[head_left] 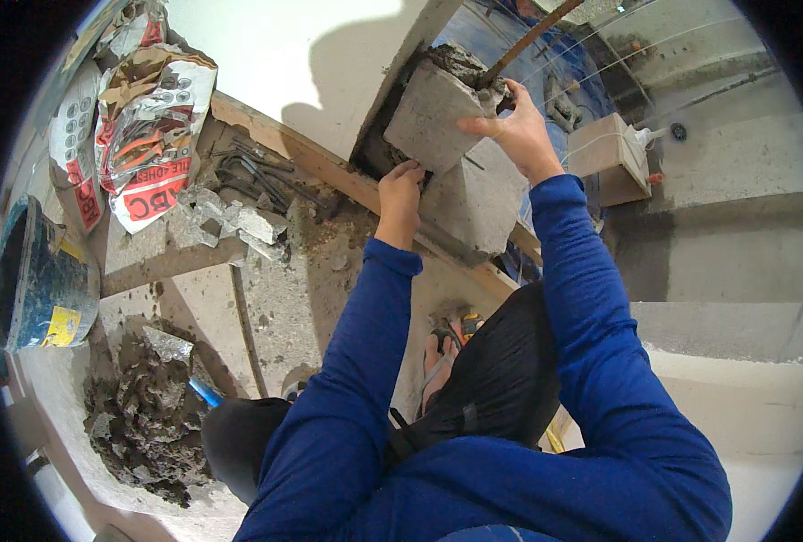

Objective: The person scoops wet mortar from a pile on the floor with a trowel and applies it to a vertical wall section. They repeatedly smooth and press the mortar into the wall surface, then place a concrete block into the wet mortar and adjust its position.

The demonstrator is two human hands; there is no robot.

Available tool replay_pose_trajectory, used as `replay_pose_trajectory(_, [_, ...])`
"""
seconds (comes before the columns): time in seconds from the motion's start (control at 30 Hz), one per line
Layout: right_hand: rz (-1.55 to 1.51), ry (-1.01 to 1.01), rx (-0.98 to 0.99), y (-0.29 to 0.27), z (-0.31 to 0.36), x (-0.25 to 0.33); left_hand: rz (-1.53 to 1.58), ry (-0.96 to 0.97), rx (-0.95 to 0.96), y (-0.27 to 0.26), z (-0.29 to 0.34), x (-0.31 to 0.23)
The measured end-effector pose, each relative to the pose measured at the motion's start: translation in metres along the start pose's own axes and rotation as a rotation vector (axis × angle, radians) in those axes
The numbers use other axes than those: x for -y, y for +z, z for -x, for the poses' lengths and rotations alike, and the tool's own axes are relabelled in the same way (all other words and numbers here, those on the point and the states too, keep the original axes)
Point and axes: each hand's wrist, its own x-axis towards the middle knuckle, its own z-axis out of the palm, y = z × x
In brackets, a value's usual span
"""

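Observation:
A grey concrete block point(433, 113) sits tilted on top of a second block point(478, 203), beside the edge of a white panel point(347, 54). My right hand point(521, 135) grips its right side, thumb on the face and fingers round the far edge. At the lower left edge of the upper block, my left hand point(401, 190) is closed, its fingertips partly hidden in the gap. Dark wet mortar point(456, 61) lies along the block's upper end. Close behind it a rusty steel bar point(537, 36) rises at a slant.
A wooden board point(329, 167) runs beneath the panel. Left are torn adhesive bags point(153, 135), a blue bucket point(49, 280) and a mortar heap point(149, 415) with a blue-handled trowel point(168, 345). Metal scraps point(252, 172) lie nearby. Beyond the blocks is a blue sheet point(573, 54).

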Motion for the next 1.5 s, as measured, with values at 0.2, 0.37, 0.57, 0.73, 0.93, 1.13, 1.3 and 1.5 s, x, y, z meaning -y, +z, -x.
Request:
replay_pose_trajectory(0.2, [-0.064, -0.008, 0.021, -0.003, 0.001, -0.008, 0.014, 0.014, -0.004, 0.001, 0.004, -0.003])
replay_pose_trajectory(0.37, [-0.090, -0.020, 0.023, -0.004, 0.004, -0.009, 0.032, -0.009, -0.022, 0.004, 0.011, -0.009])
replay_pose_trajectory(0.57, [-0.032, -0.011, 0.007, -0.003, 0.004, -0.011, 0.055, 0.022, -0.034, 0.005, 0.011, -0.007])
replay_pose_trajectory(0.73, [-0.092, -0.015, 0.013, -0.004, 0.002, -0.018, 0.069, 0.038, -0.066, 0.008, 0.009, -0.004])
replay_pose_trajectory(0.93, [-0.064, -0.057, -0.013, -0.006, 0.004, -0.018, -0.047, 0.168, 0.007, 0.006, 0.013, -0.007])
replay_pose_trajectory(1.13, [0.015, -0.065, -0.025, -0.009, 0.009, -0.014, 0.028, 0.029, -0.022, 0.002, 0.009, -0.012])
replay_pose_trajectory(1.3, [0.035, -0.080, -0.033, -0.009, 0.009, -0.018, 0.041, 0.017, -0.005, -0.001, 0.003, -0.011])
replay_pose_trajectory(1.5, [0.010, -0.067, -0.020, -0.007, 0.008, -0.021, 0.003, 0.022, 0.014, 0.000, 0.002, -0.013])
